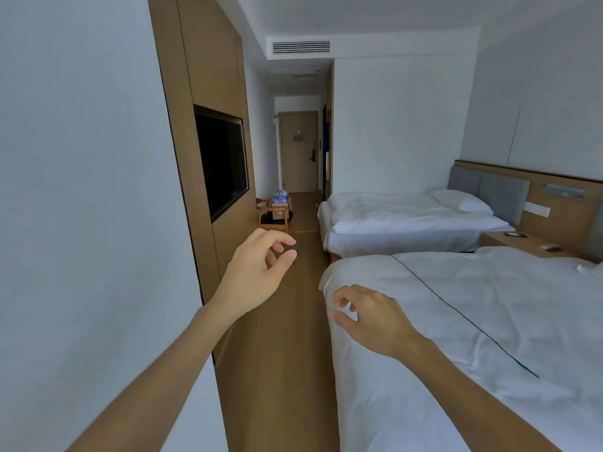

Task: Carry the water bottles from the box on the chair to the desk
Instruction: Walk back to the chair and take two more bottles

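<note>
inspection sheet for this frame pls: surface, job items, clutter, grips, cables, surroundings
Surface: no desk in view; brown floor aisle runs between the wall and the beds.
Job's things: water bottles sit in a box on the wooden chair far down the aisle, none carried.
Clutter: small dark items on the nightstand, too small to identify.
Grips: left hand and right hand both raised, fingers loosely curled, holding nothing.
Cables: nothing seen.
Surroundings: wall-mounted TV on the left, two white beds on the right, door at the far end, ceiling vent.
</note>
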The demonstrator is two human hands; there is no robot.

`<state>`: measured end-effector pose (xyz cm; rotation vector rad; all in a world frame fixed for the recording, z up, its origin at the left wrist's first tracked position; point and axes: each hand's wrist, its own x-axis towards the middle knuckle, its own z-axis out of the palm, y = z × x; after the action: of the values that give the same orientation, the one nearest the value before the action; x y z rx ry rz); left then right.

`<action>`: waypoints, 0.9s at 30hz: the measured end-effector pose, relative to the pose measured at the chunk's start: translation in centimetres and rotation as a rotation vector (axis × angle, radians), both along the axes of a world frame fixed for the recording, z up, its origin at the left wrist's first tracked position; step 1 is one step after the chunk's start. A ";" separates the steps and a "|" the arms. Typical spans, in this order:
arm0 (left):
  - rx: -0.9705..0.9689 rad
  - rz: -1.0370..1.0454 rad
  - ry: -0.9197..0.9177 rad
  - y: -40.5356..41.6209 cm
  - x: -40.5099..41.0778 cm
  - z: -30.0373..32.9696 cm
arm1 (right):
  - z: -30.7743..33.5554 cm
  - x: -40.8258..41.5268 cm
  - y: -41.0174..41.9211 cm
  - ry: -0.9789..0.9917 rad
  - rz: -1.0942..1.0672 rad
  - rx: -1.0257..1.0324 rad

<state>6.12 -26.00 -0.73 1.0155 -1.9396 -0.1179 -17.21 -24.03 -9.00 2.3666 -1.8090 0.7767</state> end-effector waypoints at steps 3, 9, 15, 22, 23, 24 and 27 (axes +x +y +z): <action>0.016 0.007 0.015 -5.1 -0.8 0.1 | 0.7 -1.2 -5.9 0.005 0.032 0.009; 0.024 0.027 -0.002 -15.1 -0.9 -0.5 | 0.6 -1.4 -17.0 0.005 0.109 0.037; 0.007 0.044 0.027 -27.4 0.1 -1.4 | 0.3 -0.2 -29.9 0.037 0.165 0.028; 0.025 0.029 0.083 -43.8 0.5 -0.1 | 1.4 1.0 -44.9 0.050 0.153 0.008; 0.020 0.025 0.093 -46.7 0.5 0.3 | 1.7 1.0 -47.5 0.046 0.142 0.007; 0.013 0.025 0.107 -48.0 0.4 0.5 | 1.9 0.9 -48.6 0.047 0.140 0.003; 0.024 0.005 0.111 -55.0 -0.2 0.7 | 2.2 0.3 -55.0 0.057 0.114 0.019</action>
<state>5.92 -81.02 0.00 1.0082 -1.8393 -0.1909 -16.87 -79.02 -6.75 2.4961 -1.6805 0.6984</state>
